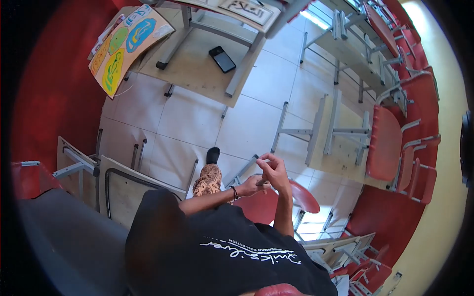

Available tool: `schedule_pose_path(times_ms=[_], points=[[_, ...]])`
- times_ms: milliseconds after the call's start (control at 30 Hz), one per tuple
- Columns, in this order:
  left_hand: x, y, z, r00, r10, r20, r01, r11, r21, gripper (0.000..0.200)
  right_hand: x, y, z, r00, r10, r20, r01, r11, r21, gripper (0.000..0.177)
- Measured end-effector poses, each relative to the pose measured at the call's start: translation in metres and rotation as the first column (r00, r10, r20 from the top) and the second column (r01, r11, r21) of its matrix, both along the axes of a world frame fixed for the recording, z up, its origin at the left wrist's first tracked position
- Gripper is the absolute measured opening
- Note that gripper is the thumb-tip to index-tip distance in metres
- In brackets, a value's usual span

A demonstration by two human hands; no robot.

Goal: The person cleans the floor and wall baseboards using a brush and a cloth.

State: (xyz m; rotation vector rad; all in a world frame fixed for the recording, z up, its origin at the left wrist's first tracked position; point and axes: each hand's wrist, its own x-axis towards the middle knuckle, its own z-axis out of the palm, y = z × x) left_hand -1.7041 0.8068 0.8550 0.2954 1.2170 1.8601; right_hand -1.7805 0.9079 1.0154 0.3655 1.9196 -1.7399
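My left hand (253, 185), with a dark bracelet on its wrist, is closed in front of my black shirt. A small brownish thing (262, 182) shows at its fingers, too small to name. My right hand (274, 171) is raised just beside and above the left one. Its fingers are curled, with thumb and index finger close together; what they hold, if anything, is too small to make out. Beneath the hands is a red chair seat (259, 206).
A dark phone (222, 59) lies on a wooden desk top (182, 74) with metal table legs resting on it. A colourful painted sheet (123, 44) sits at its left end. Stacked desks (340, 143) and red chairs (385, 143) line the right. A wooden panel (131, 195) stands at left.
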Motion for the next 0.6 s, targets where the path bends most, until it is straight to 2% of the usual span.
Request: schedule_pose_path(times_ms=[33,67,133,167,267,300,333,400,467,500,567,600], points=[[-0.013,-0.008,0.006,0.995,0.026,0.096,-0.029,0.999,0.035,0.031,-0.014,-0.007,0.014,0.999,0.032,-0.012,-0.032,0.999,-0.03,0.017],[-0.024,-0.012,0.012,0.995,0.028,0.094,-0.031,0.999,0.029,0.031,-0.024,-0.011,0.022,0.999,0.033,-0.014,-0.034,0.999,-0.036,0.017],[-0.056,-0.021,0.054,0.947,0.305,-0.098,-0.301,0.952,0.056,0.026,-0.039,-0.013,0.036,0.998,-0.012,-0.06,0.005,0.994,-0.114,0.019],[-0.07,-0.03,0.063,0.966,0.217,-0.139,-0.221,0.975,-0.012,0.023,-0.044,-0.017,0.044,0.997,-0.044,-0.067,0.034,0.989,-0.145,0.017],[-0.084,-0.033,0.062,0.981,0.114,-0.155,-0.12,0.992,-0.028,0.022,-0.051,-0.02,0.053,0.994,-0.104,-0.046,0.091,0.971,-0.221,0.015],[-0.081,-0.03,0.049,0.983,0.109,-0.15,-0.115,0.993,-0.03,0.022,-0.051,-0.022,0.057,0.993,-0.108,-0.041,0.097,0.97,-0.222,0.015],[-0.073,-0.021,0.027,0.96,0.178,-0.215,-0.183,0.983,-0.002,0.023,-0.05,-0.025,0.06,0.99,-0.114,-0.077,0.094,0.969,-0.227,0.013],[-0.067,-0.017,0.032,0.932,0.244,-0.268,-0.245,0.969,0.029,0.024,-0.044,-0.03,0.063,0.987,-0.123,-0.105,0.096,0.968,-0.231,0.012],[-0.072,-0.021,0.043,0.892,0.362,-0.269,-0.331,0.931,0.158,0.025,-0.04,-0.037,0.061,0.976,-0.039,-0.215,0.013,0.992,-0.123,0.01],[-0.076,-0.027,0.053,0.907,0.324,-0.269,-0.297,0.945,0.136,0.025,-0.043,-0.042,0.066,0.976,-0.032,-0.218,0.006,0.993,-0.121,0.01],[-0.081,-0.04,0.058,0.915,0.294,-0.277,-0.277,0.956,0.1,0.025,-0.051,-0.056,0.08,0.948,0.17,-0.268,-0.167,0.985,0.034,0.012],[-0.082,-0.046,0.054,0.912,0.299,-0.28,-0.289,0.954,0.076,0.025,-0.056,-0.062,0.082,0.944,0.184,-0.274,-0.181,0.983,0.037,0.012]])
